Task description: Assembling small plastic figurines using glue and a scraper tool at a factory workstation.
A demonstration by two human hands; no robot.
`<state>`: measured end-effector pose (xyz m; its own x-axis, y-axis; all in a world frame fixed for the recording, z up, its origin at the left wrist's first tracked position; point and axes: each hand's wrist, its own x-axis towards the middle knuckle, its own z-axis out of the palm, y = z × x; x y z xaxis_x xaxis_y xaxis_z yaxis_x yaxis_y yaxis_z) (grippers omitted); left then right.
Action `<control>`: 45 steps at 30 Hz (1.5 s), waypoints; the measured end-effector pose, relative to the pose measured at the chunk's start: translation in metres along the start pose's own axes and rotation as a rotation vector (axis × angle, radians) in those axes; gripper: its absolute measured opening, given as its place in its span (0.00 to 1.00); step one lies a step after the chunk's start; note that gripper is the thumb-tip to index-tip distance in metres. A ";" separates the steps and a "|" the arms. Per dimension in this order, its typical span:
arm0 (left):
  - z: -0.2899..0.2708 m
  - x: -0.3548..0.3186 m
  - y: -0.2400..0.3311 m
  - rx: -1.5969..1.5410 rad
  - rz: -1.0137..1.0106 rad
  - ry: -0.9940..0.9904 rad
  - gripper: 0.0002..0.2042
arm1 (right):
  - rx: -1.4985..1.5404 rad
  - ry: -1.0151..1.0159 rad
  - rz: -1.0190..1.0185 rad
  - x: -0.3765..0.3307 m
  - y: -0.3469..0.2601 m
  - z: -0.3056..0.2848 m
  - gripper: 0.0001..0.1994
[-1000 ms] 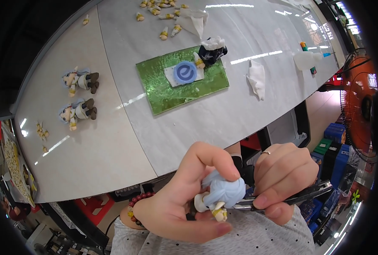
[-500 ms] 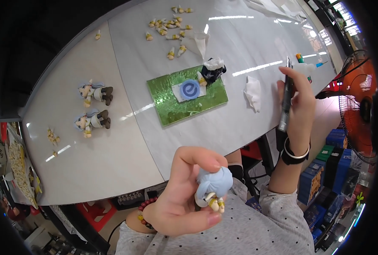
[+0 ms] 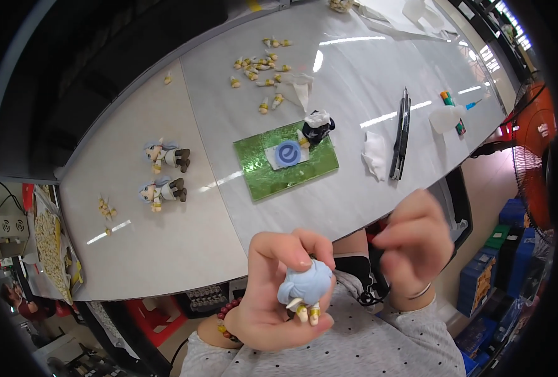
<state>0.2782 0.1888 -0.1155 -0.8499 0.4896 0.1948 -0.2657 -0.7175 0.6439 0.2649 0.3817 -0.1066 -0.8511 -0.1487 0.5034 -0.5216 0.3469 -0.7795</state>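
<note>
My left hand is closed around a small figurine with light blue hair, and two little arm-like pieces with gold bands poke out below the hair. My right hand, blurred by motion, hovers off the table's near edge; its fingers are loosely curled and apart, with nothing visible in them. Beyond it, black tweezers lie on the table beside a crumpled white tissue. A green mat carries a round blue piece with a spiral groove and a dark jar stuffed with white material.
Two blue-haired figurines lie to the left. Several small arm pieces are scattered at the back, with a few more at the far left. A white squeeze bottle with a blue needle tip and an orange fan are on the right.
My right hand has let go of the tweezers, which now lie on the table, and has come nearer to my left hand. The figurine has turned slightly in my left hand.
</note>
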 end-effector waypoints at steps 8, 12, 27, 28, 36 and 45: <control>0.005 0.015 0.002 0.670 0.022 -0.183 0.39 | 0.592 -0.174 0.248 -0.010 -0.002 0.028 0.16; 0.021 0.011 0.048 1.376 -0.110 -0.022 0.35 | 0.635 0.349 -0.076 -0.037 0.028 -0.015 0.17; -0.012 -0.013 0.085 2.008 -0.274 0.520 0.11 | -0.505 0.326 0.803 -0.125 0.295 -0.160 0.12; -0.016 -0.008 0.082 2.009 -0.277 0.449 0.11 | -0.656 0.290 0.784 -0.128 0.292 -0.155 0.12; -0.020 -0.020 0.094 2.186 -0.402 0.237 0.13 | -0.689 0.346 0.834 -0.096 0.366 -0.110 0.09; -0.023 -0.064 0.110 0.396 0.144 0.124 0.12 | -0.626 0.859 0.526 -0.092 0.296 -0.130 0.11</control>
<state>0.2931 0.0670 -0.0736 -0.9202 0.3178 0.2284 0.0338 -0.5170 0.8553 0.1970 0.6181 -0.3352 -0.5090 0.7353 0.4475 0.2034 0.6080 -0.7675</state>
